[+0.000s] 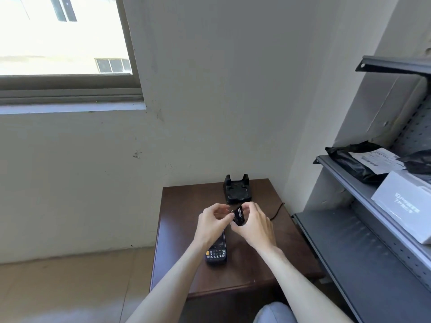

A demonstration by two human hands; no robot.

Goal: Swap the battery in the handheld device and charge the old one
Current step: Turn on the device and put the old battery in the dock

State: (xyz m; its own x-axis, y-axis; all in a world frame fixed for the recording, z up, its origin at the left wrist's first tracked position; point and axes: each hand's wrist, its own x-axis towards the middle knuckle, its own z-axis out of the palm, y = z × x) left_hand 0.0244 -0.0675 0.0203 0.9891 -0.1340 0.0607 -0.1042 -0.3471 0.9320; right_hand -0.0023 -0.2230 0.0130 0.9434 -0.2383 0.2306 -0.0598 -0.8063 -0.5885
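A black handheld device (216,254) with a keypad lies face up on the dark brown table (186,206), partly under my left wrist. My right hand (253,226) grips a small black battery (239,216) above the table, tilted on edge. My left hand (213,221) is right beside it, its fingertips curled toward the battery's left edge; whether they touch it I cannot tell. A black charging cradle (236,190) stands empty at the table's back edge, just beyond both hands.
A dark cable (276,212) runs off the table's right side. A grey metal shelf unit (363,241) stands to the right, holding a black parcel bag (354,164) and a white box (405,203). Walls and a window (63,43) close the corner.
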